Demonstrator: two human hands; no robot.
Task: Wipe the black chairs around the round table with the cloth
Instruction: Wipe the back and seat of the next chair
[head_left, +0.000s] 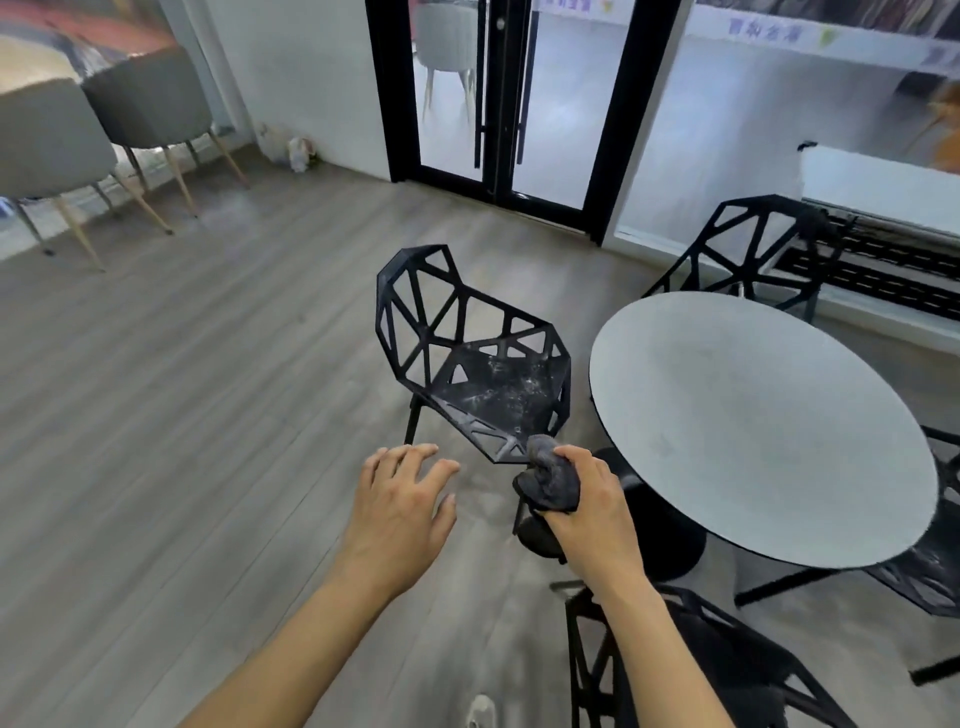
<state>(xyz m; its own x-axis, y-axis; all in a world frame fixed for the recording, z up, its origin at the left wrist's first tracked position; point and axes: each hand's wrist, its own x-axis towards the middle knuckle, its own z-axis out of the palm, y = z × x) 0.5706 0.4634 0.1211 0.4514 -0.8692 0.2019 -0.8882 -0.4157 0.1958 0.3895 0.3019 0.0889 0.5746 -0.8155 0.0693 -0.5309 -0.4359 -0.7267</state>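
Observation:
A black lattice chair (483, 374) stands left of the round grey table (753, 415), its seat marked with pale dusty smears. My right hand (592, 509) grips a bunched dark grey cloth (548, 478) just in front of the seat's near corner. My left hand (405, 509) hovers over the floor with spread fingers, holding nothing, short of the chair's front edge. A second black chair (748, 249) stands behind the table, a third (727, 660) sits at the bottom right under my right forearm, and part of another black chair (930, 561) shows at the right edge.
Grey wooden floor (182, 415) stretches to the left. Two grey upholstered chairs (104, 119) stand at the far left. Black-framed glass doors (498, 104) are straight ahead. A black grille (883, 265) runs along the right wall.

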